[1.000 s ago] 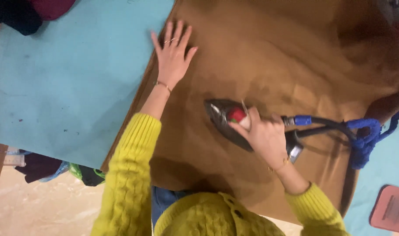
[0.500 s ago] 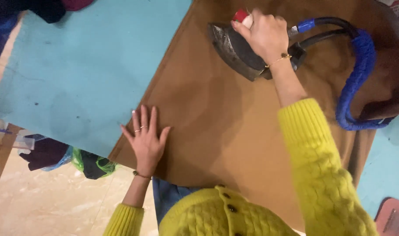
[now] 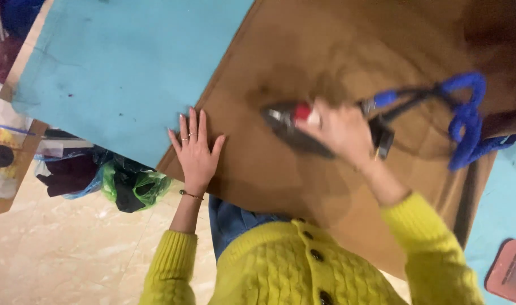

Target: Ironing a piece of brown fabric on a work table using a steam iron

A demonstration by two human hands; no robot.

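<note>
The iron rests sole-down on the brown cloth, its long axis running left to right, with the pointed tip aimed toward the left hand. The right hand is wrapped around the iron's handle (motion blur hides the fingers' exact placing), so this hand is the nearer by far. The left hand lies flat, fingers spread, palm down on the cloth's near-left edge, holding nothing; it sits apart from the tip, slightly lower in the view. A blue cord trails off the heel to the right. Under the cloth, a teal table shows; bags sit on the floor below.
</note>
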